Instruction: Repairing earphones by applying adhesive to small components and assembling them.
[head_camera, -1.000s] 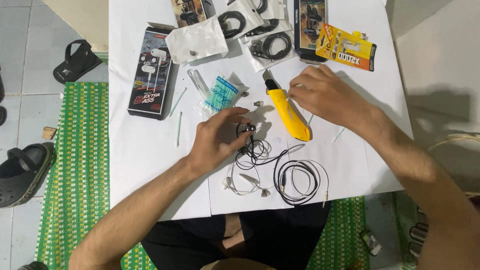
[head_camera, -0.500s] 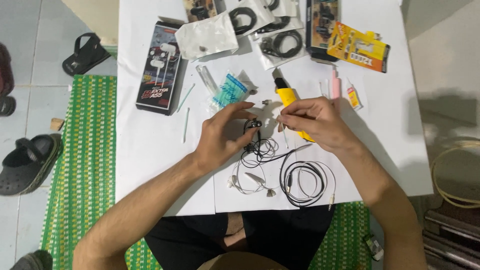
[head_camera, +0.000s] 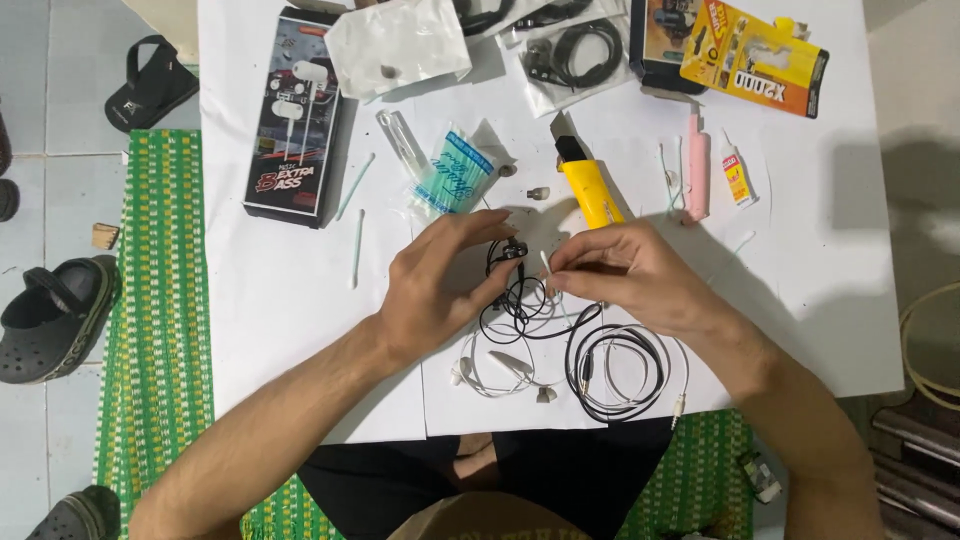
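Note:
My left hand (head_camera: 440, 285) pinches a black earphone (head_camera: 512, 250) above the middle of the white table (head_camera: 260, 310). Its black cable (head_camera: 520, 310) trails down into a coil (head_camera: 615, 372) near the front edge. My right hand (head_camera: 630, 270) faces it and holds a thin white cotton swab (head_camera: 545, 264) at the earbud. A yellow utility knife (head_camera: 590, 190) lies just beyond my right fingers. White earphones (head_camera: 495, 368) lie below my left hand.
A black earphone box (head_camera: 295, 120), a swab packet (head_camera: 455, 175), loose swabs (head_camera: 356, 250), a pink tool (head_camera: 697, 170), a small glue tube (head_camera: 737, 180) and a yellow package (head_camera: 755, 55) lie on the table. Sandals (head_camera: 50, 315) sit beside a green mat (head_camera: 160, 300).
My right hand has left the yellow knife and come down to the earbud with a white swab. My left hand still holds the black earphone.

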